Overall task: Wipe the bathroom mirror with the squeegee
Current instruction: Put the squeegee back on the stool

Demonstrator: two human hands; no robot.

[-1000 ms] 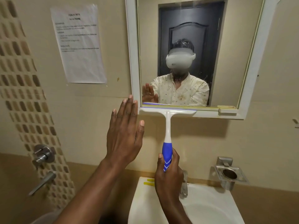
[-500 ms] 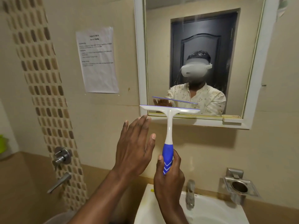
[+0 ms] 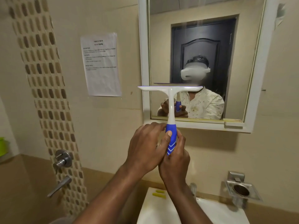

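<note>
Only "TASK ID" on wall notice

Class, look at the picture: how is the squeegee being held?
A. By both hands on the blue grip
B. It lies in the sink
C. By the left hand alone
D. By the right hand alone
A: the left hand and right hand both wrap the squeegee at its blue grip.
</note>
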